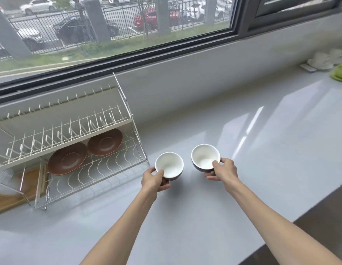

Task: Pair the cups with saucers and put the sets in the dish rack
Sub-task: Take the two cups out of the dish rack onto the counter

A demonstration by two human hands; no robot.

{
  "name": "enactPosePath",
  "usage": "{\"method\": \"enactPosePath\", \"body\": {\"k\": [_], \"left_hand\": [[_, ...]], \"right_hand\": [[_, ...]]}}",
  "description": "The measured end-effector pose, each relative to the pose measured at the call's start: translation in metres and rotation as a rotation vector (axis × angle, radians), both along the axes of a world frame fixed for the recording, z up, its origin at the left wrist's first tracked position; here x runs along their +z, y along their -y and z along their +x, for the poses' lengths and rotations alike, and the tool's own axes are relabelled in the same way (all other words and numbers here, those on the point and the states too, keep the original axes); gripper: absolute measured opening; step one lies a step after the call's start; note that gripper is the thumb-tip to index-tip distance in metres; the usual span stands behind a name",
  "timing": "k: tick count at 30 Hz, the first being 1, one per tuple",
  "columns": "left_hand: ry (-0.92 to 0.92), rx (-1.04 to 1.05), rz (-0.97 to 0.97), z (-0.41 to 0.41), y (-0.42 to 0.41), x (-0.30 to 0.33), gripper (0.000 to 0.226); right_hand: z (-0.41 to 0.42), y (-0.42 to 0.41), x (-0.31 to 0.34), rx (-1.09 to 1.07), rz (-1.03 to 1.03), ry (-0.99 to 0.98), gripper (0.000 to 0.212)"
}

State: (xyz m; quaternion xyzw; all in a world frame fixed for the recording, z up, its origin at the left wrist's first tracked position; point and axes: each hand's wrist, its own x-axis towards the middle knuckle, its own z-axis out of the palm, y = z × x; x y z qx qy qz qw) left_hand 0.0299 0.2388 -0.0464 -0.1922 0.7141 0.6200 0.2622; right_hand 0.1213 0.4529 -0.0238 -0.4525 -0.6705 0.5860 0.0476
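Two brown saucers lie side by side on the lower tier of the white wire dish rack (116,169): the left saucer (67,158) and the right saucer (105,142). My left hand (154,179) grips one cup (170,165), brown outside and white inside, just right of the rack's front corner. My right hand (221,170) grips a second matching cup (204,156) a little further right. Both cups are upright and empty, over the countertop. Whether they touch the counter I cannot tell.
A pale glossy countertop (242,150) runs under a window. At the far right stand white cups and saucers (323,61) beside a green object (340,72). A wooden board (17,194) lies left of the rack. The counter's front edge drops off at lower right.
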Motion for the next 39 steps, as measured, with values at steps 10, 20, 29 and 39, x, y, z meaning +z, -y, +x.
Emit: {"method": "enactPosePath", "body": {"k": [10,20,29,39], "left_hand": [[0.035,0.038,-0.002,-0.016,-0.068,-0.009,0.053],[0.053,0.056,-0.014,-0.037,-0.086,-0.012,0.054],[0.074,0.056,-0.009,-0.046,-0.09,-0.019,0.054],[0.119,0.069,0.032,-0.045,-0.09,-0.021,0.056]], "right_hand": [[-0.003,-0.054,-0.007,-0.081,-0.018,0.024,0.022],[-0.026,-0.069,-0.015,-0.103,-0.049,0.021,0.021],[-0.035,-0.065,-0.019,-0.108,-0.072,-0.01,0.022],[-0.038,-0.066,-0.03,-0.125,-0.094,0.024,0.029]]}}
